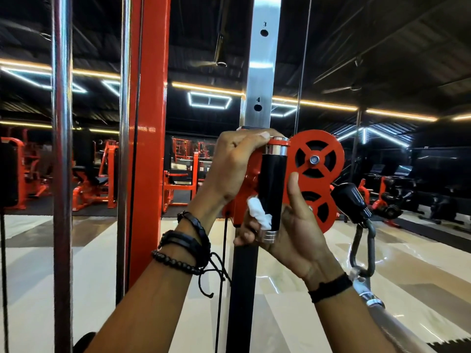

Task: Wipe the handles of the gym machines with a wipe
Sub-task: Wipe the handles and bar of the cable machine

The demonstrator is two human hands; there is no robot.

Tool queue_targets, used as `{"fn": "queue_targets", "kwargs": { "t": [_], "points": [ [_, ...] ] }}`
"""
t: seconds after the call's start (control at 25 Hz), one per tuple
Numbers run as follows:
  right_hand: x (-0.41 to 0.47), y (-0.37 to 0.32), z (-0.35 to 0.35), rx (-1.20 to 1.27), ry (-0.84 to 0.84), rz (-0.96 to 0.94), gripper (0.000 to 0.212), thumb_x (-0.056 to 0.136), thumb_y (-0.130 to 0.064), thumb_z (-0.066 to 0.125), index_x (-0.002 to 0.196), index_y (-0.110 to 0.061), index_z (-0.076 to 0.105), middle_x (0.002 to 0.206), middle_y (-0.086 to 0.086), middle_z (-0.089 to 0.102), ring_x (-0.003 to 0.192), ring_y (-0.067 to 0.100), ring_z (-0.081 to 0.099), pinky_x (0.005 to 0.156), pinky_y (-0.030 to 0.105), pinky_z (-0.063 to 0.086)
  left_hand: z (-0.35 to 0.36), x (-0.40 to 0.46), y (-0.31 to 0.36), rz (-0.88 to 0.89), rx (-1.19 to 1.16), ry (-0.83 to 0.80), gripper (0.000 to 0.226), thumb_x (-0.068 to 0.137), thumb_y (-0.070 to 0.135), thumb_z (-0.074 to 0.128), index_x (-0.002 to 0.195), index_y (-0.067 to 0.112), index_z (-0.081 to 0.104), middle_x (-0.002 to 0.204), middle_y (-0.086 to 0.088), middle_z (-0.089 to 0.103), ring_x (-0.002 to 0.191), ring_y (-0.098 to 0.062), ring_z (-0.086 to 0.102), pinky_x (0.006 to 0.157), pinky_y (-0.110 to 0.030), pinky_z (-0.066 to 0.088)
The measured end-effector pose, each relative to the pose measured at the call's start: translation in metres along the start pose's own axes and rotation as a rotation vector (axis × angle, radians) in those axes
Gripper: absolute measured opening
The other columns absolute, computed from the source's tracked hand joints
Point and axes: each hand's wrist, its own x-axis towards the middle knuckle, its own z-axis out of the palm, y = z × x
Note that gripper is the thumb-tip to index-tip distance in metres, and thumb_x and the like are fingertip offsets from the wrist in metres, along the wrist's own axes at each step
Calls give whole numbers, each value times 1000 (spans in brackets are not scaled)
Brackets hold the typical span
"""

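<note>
A short black handle [272,179] with chrome ends stands upright on the red pulley carriage [317,159] of a cable machine. My left hand [233,164] grips the top of the carriage by the handle's upper chrome collar. My right hand [290,225] wraps around the handle's lower end, thumb pointing up. It presses a crumpled white wipe [258,212] against the handle's left side.
The carriage rides on a steel post [262,72] with numbered holes. A red upright [150,123] and chrome guide rods [62,149] stand to the left. A black cable stopper [351,200] and a carabiner [363,248] hang at the right. Orange machines fill the background.
</note>
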Motion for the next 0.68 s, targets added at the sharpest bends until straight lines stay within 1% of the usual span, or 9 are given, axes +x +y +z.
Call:
{"fn": "queue_targets", "kwargs": {
  "t": [0.08, 0.12, 0.2, 0.28, 0.36, 0.4, 0.48, 0.56, 0.68],
  "points": [
    [-7, 7, -3, 70, 84, -19, 83, 96, -69, 27, 113, 3, 65, 87, 19, 61, 77, 31, 57, 84, 47, 49, 1, 0, 2, -8, -6, 2, 32, 102, 3, 41, 102, -3, 73, 100, -17, 74, 100, -27, 69, 88, -25, 53],
    [-12, 10, -4, 110, 142, -59, 80, 98, -62, 29, 123, 7, 60, 103, 25, 64, 85, 32, 61, 85, 46, 50, 1, 0, 3, -8, -19, 4, 32, 101, 2, 42, 101, -1, 74, 100, -15, 75, 99, -26, 69, 88, -24, 53],
    [-20, 17, 0, 72, 281, -216, 63, 103, -43, 36, 130, 12, 52, 128, 36, 55, 107, 40, 62, 88, 42, 51, 2, -1, 6, -6, -42, 10, 33, 101, 1, 42, 97, 6, 75, 96, -8, 76, 96, -18, 70, 85, -20, 52],
    [-25, 23, 8, -147, 483, -430, 40, 99, -20, 46, 127, 6, 60, 125, 28, 63, 118, 39, 60, 96, 43, 50, 3, -1, 5, -3, -46, 21, 34, 100, 0, 42, 95, 8, 75, 93, -7, 76, 93, -16, 70, 84, -17, 51],
    [-26, 20, 22, -467, 708, -685, 31, 94, -1, 54, 123, -5, 66, 120, 10, 70, 118, 25, 64, 101, 40, 51, 4, -1, 4, -2, -37, 21, 33, 101, 1, 42, 97, 3, 75, 95, -16, 75, 94, -24, 69, 84, -18, 51],
    [-24, 14, 28, -660, 772, -825, 32, 93, 4, 57, 122, -5, 66, 121, 6, 70, 118, 19, 63, 102, 37, 51, 4, 0, 3, 3, -33, 23, 33, 101, 2, 42, 97, 3, 75, 96, -16, 75, 95, -26, 69, 85, -20, 51],
    [-15, -2, 33, -1069, 769, -1042, 32, 91, 6, 61, 121, -3, 66, 123, 8, 67, 119, 19, 62, 102, 32, 50, 4, 0, 2, 13, -43, 26, 31, 98, 5, 44, 97, 6, 75, 93, -9, 76, 91, -21, 70, 85, -24, 51],
    [-9, -9, 34, -1382, 727, -1118, 30, 86, 6, 70, 115, -4, 70, 116, 9, 65, 113, 22, 60, 97, 30, 49, 4, 1, 2, 12, -65, 20, 31, 95, 8, 45, 97, 4, 75, 91, -3, 76, 89, -15, 70, 83, -25, 51],
    [-24, 25, 28, -1655, 697, -1002, 30, 79, 6, 77, 107, -3, 74, 104, 8, 62, 103, 22, 53, 86, 29, 47, 4, 1, 3, 1, -62, 40, 30, 98, 7, 45, 97, 8, 75, 91, 2, 77, 92, -10, 71, 81, -18, 50]
  ]
}}
